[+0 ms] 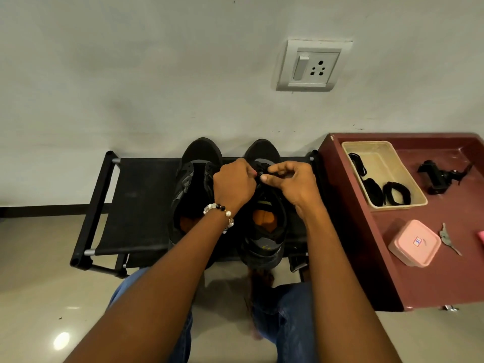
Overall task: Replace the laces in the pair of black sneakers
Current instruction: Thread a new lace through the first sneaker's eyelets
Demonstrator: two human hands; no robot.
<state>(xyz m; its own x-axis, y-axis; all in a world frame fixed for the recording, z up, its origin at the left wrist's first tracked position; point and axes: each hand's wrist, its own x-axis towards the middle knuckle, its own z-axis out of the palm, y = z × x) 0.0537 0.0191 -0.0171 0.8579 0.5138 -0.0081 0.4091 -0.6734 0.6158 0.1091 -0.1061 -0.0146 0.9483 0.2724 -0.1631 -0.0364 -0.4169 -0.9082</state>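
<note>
The 2 black sneakers [230, 203] stood side by side on the black rack [136, 205], toes at 12 o'clock. Left hand [234, 185] and right hand [289, 183] met over the right sneaker's [264, 218] upper eyelets, each pinching its black lace [259, 172]. A slipped pinch would likely let the lace slide back out. Only the pink box's [413, 243] small label showed, unreadable.
</note>
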